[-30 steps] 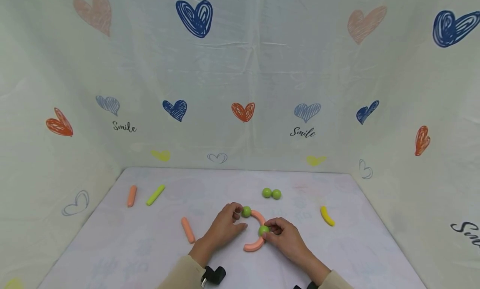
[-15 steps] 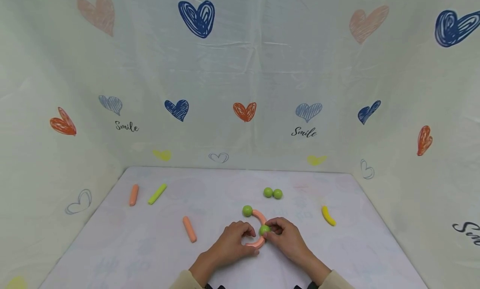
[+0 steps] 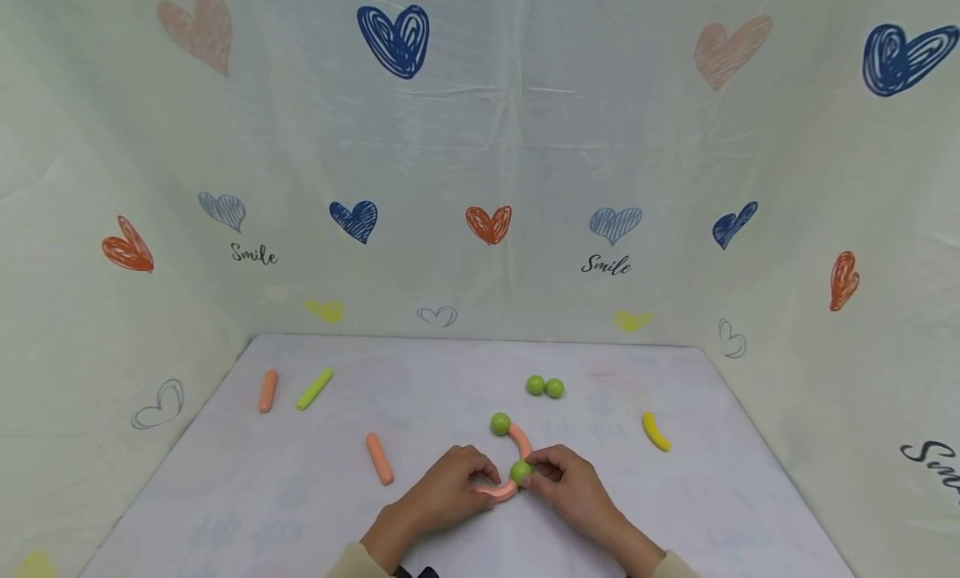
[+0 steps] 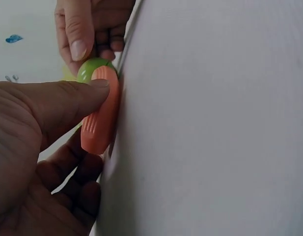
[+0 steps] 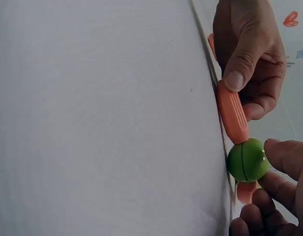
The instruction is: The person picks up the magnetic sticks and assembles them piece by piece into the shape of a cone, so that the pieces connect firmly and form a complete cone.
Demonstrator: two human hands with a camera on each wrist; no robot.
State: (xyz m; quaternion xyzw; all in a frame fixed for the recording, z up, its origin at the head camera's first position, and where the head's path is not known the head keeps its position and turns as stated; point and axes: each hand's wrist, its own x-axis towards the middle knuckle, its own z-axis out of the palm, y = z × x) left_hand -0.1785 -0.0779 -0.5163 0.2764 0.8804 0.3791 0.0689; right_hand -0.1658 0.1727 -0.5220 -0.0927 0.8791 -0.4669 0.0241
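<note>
Near the front middle of the table, a chain of two curved salmon-pink pieces and two green balls lies in an arc. My left hand [image 3: 453,490] pinches the lower curved piece [image 4: 98,120], thumb on its ribbed side and fingers behind. My right hand [image 3: 573,490] holds the middle green ball [image 5: 248,160] between thumb and fingertips, where both curved pieces meet it. The upper curved piece [image 3: 521,440] runs from that ball to the end green ball [image 3: 500,424]. In the head view, my left fingers hide part of the lower piece.
Two loose green balls [image 3: 545,387] lie farther back, side by side. A curved yellow piece [image 3: 656,432] is at the right. Leftward lie two straight salmon sticks, one nearer [image 3: 379,459] and one farther [image 3: 267,391], and a lime-green stick [image 3: 315,389]. A heart-printed curtain [image 3: 480,161] surrounds the table.
My left hand has left the end ball and come down to grip the lower curved piece. The middle ball and lower piece have shifted slightly left and nearer, with my right hand still on the ball.
</note>
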